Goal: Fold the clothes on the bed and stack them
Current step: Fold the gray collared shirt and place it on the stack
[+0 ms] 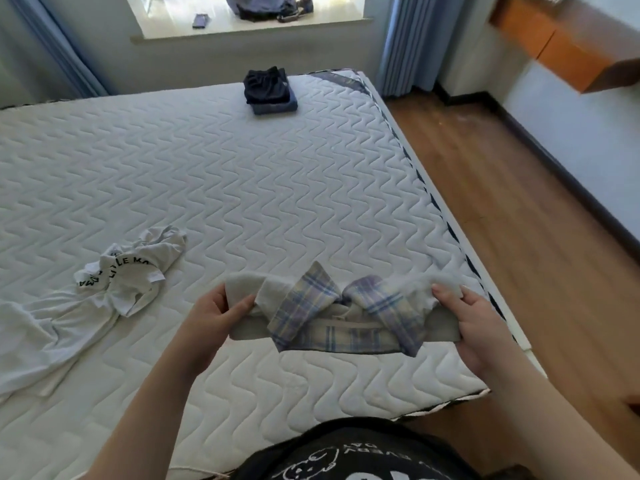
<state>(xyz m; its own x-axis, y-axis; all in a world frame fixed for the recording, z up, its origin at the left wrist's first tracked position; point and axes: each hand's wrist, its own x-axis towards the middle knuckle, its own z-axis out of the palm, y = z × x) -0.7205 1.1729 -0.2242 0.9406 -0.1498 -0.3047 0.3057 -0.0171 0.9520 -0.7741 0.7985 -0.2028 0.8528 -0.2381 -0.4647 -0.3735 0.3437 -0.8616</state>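
Two hands hold one folded top above the near part of the white quilted mattress (242,174). Far left of the left hand's grip lies a crumpled white T-shirt with dark letters (104,292), flat on the bed and not folded. The left hand (216,315) pinches the left end of the folded white shirt with a blue and yellow checked collar (343,313), thumb on top and fingers curled under. The collar sits in the middle, between the two grips. The right hand (476,327) grips the right end the same way, fingers wrapped round the edge. Far beyond both grips, near the far side of the bed, sits a small stack of folded dark blue clothes (270,91). Right of the right grip, past the bed's edge, is a brown wooden floor (519,209).
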